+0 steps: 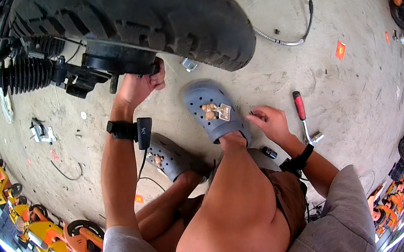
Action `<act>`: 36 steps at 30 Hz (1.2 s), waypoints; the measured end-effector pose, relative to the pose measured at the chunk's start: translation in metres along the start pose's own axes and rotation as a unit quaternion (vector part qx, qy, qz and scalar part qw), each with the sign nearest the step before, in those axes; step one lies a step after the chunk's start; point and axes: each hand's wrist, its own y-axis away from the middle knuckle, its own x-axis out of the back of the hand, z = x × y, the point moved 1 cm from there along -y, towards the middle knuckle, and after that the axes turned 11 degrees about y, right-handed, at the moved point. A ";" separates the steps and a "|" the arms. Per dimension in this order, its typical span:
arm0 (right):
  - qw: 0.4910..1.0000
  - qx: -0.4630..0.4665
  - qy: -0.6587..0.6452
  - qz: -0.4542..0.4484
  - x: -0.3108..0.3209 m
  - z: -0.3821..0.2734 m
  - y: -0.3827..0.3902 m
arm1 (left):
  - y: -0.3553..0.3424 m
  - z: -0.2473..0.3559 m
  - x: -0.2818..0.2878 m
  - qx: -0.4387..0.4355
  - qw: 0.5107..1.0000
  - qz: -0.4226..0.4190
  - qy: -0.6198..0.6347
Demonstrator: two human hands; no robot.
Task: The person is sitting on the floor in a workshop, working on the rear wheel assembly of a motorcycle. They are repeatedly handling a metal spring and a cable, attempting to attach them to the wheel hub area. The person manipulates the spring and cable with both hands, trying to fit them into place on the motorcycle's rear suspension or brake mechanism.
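Note:
A large black knobby tyre (146, 16) fills the upper part of the view, with a dark round hub (119, 60) at its lower side. My left hand (141, 88) reaches up beneath the hub, its fingers curled closed against a black part there; what they grip is mostly hidden. Beside my right shoe, my right hand (272, 123) hangs low over the floor. Its thumb and fingertips come together around something small and dark that I cannot make out. A ratchet wrench (300, 108) with a red and black handle lies to the right of that hand.
A black coil-spring shock absorber (17, 76) runs left from the hub. On the concrete lie a braided cable (285, 41), a silver metal piece (189, 65), a metal bracket (42, 131) and a black socket (269, 152). Orange and yellow motorbikes (56, 237) line both sides.

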 end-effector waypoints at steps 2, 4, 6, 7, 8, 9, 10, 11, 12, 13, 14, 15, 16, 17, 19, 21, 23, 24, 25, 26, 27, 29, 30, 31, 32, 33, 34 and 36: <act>0.994 0.011 -0.110 0.006 0.001 -0.049 -0.024 | 0.005 -0.007 0.020 -0.023 0.998 0.053 -0.036; 0.969 0.008 -0.245 -0.032 -0.005 -0.099 -0.056 | 0.003 -0.008 0.035 -0.018 0.999 0.028 -0.029; 0.931 -0.020 -0.352 -0.099 -0.018 -0.132 -0.082 | -0.001 -0.009 0.039 -0.016 0.999 0.026 -0.037; 0.910 -0.017 -0.395 -0.127 -0.025 -0.143 -0.092 | -0.002 -0.010 0.039 -0.018 0.998 0.042 -0.048; 0.897 -0.042 -0.416 -0.142 -0.030 -0.146 -0.099 | -0.003 -0.011 0.039 -0.020 0.997 0.056 -0.058; 0.883 -0.066 -0.437 -0.158 -0.035 -0.148 -0.105 | -0.005 -0.011 0.039 -0.020 0.997 0.046 -0.060; 0.867 -0.090 -0.457 -0.177 -0.040 -0.151 -0.110 | -0.005 -0.010 0.039 -0.020 0.997 0.038 -0.061; 0.836 -0.109 -0.502 -0.190 -0.042 -0.153 -0.115 | -0.004 -0.011 0.040 -0.027 0.997 0.041 -0.058; 0.803 -0.129 -0.546 -0.203 -0.044 -0.155 -0.120 | -0.003 -0.011 0.041 -0.034 0.997 0.045 -0.055; 0.767 -0.149 -0.586 -0.215 -0.043 -0.161 -0.122 | -0.001 -0.011 0.039 -0.048 0.996 0.059 -0.047; 0.754 -0.143 -0.603 -0.218 -0.037 -0.172 -0.124 | 0.001 -0.011 0.038 -0.050 0.996 0.058 -0.039; 0.796 -0.112 -0.559 -0.204 -0.040 -0.174 -0.126 | 0.003 -0.011 0.036 -0.053 0.996 0.058 -0.030; 0.835 -0.080 -0.512 -0.185 -0.042 -0.175 -0.128 | 0.004 -0.009 0.032 -0.043 0.998 0.038 -0.023; 0.870 -0.048 -0.463 -0.164 -0.044 -0.176 -0.129 | 0.004 -0.006 0.027 -0.033 0.999 0.018 -0.016; 0.940 0.031 -0.334 -0.064 -0.055 -0.175 -0.127 | 0.002 -0.006 0.019 -0.072 0.993 0.063 -0.064; 0.964 0.089 -0.250 0.011 -0.066 -0.173 -0.127 | 0.003 -0.007 0.020 -0.103 0.983 0.076 -0.129; 0.966 0.122 -0.221 0.058 -0.070 -0.172 -0.133 | 0.002 -0.004 0.023 -0.092 0.984 0.053 -0.140; 0.964 0.135 -0.215 0.073 -0.071 -0.170 -0.130 | 0.001 -0.006 0.023 -0.083 0.988 0.044 -0.122; 0.956 0.138 -0.241 0.093 -0.069 -0.175 -0.129 | 0.001 -0.005 0.024 -0.074 0.991 0.035 -0.104; 0.947 0.141 -0.267 0.113 -0.069 -0.182 -0.129 | 0.002 -0.005 0.024 -0.069 0.993 0.028 -0.088; 0.936 0.144 -0.292 0.133 -0.070 -0.185 -0.128 | 0.004 -0.004 0.024 -0.063 0.995 0.025 -0.073; 0.940 0.088 -0.314 0.103 -0.082 -0.170 -0.134 | 0.001 -0.004 0.021 -0.053 0.998 0.008 -0.044; 0.940 0.060 -0.324 0.090 -0.089 -0.160 -0.138 | -0.003 -0.005 0.020 -0.050 0.998 -0.006 -0.042; 0.930 0.024 -0.364 0.035 -0.088 -0.159 -0.141 | 0.000 -0.003 0.017 -0.049 0.998 -0.011 -0.044; 0.915 -0.012 -0.402 -0.021 -0.085 -0.156 -0.143 | 0.001 0.002 0.006 -0.043 0.993 -0.033 -0.106; 0.895 -0.048 -0.436 -0.076 -0.082 -0.153 -0.144 | 0.000 0.000 0.014 -0.057 0.984 -0.028 -0.164; 0.917 0.017 -0.397 -0.027 -0.080 -0.158 -0.142 | 0.001 -0.003 0.027 -0.072 0.972 -0.017 -0.222; 0.951 0.135 -0.269 0.068 -0.065 -0.181 -0.138 | 0.008 -0.003 0.036 -0.066 0.990 -0.013 -0.126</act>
